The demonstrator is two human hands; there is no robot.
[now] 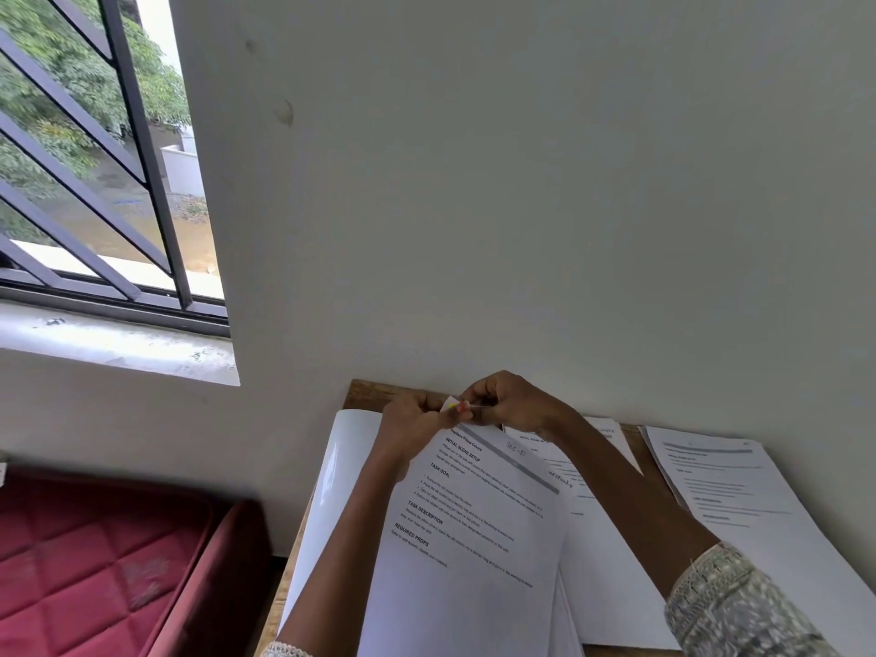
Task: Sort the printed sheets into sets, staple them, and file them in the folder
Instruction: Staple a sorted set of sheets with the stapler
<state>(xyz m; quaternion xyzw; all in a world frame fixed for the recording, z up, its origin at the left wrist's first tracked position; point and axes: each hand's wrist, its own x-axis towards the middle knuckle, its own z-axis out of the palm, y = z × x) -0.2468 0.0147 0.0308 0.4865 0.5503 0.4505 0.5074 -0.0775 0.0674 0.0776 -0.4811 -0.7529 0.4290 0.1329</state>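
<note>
- Left hand [412, 419], right hand [512, 403]: fingers curled, both pinching a small white tab [450, 404] with yellow and red marks, held between them.
- Sheets [479, 514]: on the desk [365, 393], under the forearms, just below the tab.
- Two more stacks [725, 481]: to the right.

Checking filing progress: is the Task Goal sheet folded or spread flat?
Spread flat: the printed sheet lies unfolded, its text lines showing; left hand and right hand pinch a small tab at its top.

The tiny white-and-yellow item [451, 404] at the desk's [365, 393] far edge is too small to identify. The front sheet [474, 538] is cut off by the picture's bottom edge. The right stack's [720, 486] print is blurred.
</note>
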